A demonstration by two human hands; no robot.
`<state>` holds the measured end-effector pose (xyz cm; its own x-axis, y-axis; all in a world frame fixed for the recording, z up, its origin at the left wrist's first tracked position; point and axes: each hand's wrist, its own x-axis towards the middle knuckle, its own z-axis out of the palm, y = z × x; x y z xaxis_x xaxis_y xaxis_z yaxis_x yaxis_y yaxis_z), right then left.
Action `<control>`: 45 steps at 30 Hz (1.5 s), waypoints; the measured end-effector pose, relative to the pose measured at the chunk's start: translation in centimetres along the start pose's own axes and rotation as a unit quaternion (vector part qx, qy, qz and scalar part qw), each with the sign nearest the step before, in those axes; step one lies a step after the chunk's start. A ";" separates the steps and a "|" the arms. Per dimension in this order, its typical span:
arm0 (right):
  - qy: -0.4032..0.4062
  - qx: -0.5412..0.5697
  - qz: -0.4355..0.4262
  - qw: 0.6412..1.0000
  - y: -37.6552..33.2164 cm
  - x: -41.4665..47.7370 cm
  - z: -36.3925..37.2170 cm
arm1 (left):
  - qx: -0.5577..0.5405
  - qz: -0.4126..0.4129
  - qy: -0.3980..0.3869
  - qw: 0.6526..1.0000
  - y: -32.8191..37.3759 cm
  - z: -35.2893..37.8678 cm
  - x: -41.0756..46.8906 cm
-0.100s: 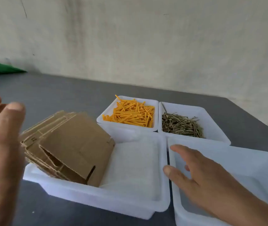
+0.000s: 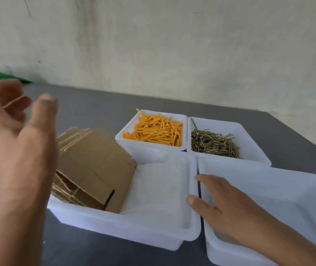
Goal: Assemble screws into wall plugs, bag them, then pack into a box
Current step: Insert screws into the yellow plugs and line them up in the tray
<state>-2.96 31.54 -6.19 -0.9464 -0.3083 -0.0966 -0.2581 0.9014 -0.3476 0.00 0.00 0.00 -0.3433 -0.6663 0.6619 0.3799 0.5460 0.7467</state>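
Now the left hand [image 2: 16,131] hovers raised, fingers loosely spread; the right hand [image 2: 230,212] lies flat, fingers straight, at the white tub's [image 2: 287,189] left rim.

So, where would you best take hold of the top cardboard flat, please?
I'd pinch the top flat at its raised far-left edge, coming from above-left: it leans tilted on the stack, so that edge stands free, while its lower edge sits down in the tray.

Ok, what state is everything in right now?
Left hand: open, raised.
Right hand: open, at the front right bin left rim.
Plugs: loose heap, no screws in them.
Screws: loose heap.
Boxes: folded flat, leaning in the front left bin.
Bags: flat pile beside the boxes.
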 end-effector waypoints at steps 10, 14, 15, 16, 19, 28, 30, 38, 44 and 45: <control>-0.014 -0.023 0.002 1.000 -1.3 1.0 1.2 | 0.070 -0.131 -0.025 0.989 0.1 5.5 3.4; -0.013 -0.022 0.003 1.000 -1.9 1.4 1.5 | 0.100 -0.124 -0.105 0.982 0.4 7.8 2.4; -0.014 -0.017 0.005 1.000 -2.1 1.5 1.7 | 0.116 -0.113 -0.137 0.977 0.5 8.5 1.9; -0.014 -0.014 0.004 1.000 -2.3 1.6 1.8 | 0.130 -0.101 -0.167 0.972 0.6 9.2 1.4; -0.012 -0.014 0.001 1.000 -2.8 2.0 2.2 | 0.181 -0.060 -0.231 0.954 0.6 11.1 -0.3; -0.005 -0.013 -0.020 1.000 -5.2 3.1 3.1 | 0.301 -0.012 -0.428 0.852 -0.8 16.1 -4.3; -0.002 -0.008 -0.024 1.000 -5.6 3.3 3.3 | 0.321 -0.009 -0.463 0.826 -1.4 17.0 -5.0; -0.023 0.024 -0.036 0.999 -5.6 3.9 3.1 | 0.373 0.032 -0.506 0.777 -3.8 17.2 -6.5; 0.061 -0.007 -0.105 0.993 -1.0 5.5 -1.9 | 0.383 0.080 -0.507 0.768 -5.0 17.6 -6.5; 0.095 -0.029 -0.092 0.991 0.6 6.1 -2.8 | 0.384 0.091 -0.504 0.768 -5.3 17.5 -6.4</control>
<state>-9.44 31.00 -4.39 -0.9007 -0.4103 0.1427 -0.4344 0.8534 -0.2880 -14.85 10.32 -7.04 -0.9826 -0.0229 0.1845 0.0144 0.9801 0.1980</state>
